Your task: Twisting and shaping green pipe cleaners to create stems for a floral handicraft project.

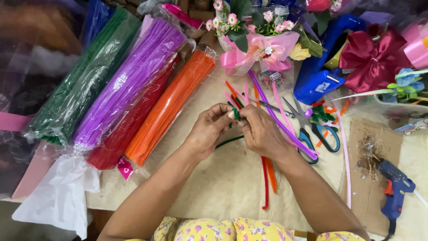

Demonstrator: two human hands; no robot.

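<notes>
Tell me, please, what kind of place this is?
Probably a home craft table: bagged pipe cleaners, scissors and a blue glue gun surround both hands, left hand and right hand, twisting a green pipe cleaner.

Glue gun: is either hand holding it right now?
No, the blue glue gun lies alone on the cardboard; both hands pinch a green pipe cleaner.

A table [223, 187] covered in pale beige cloth fills most of the view, lit evenly and softly from above with hardly any shadow. Its near edge runs along the bottom left, where a strip of darker floor [18, 223] shows below it. The upper left corner is dim and blurred. No walls or windows can be seen.
</notes>
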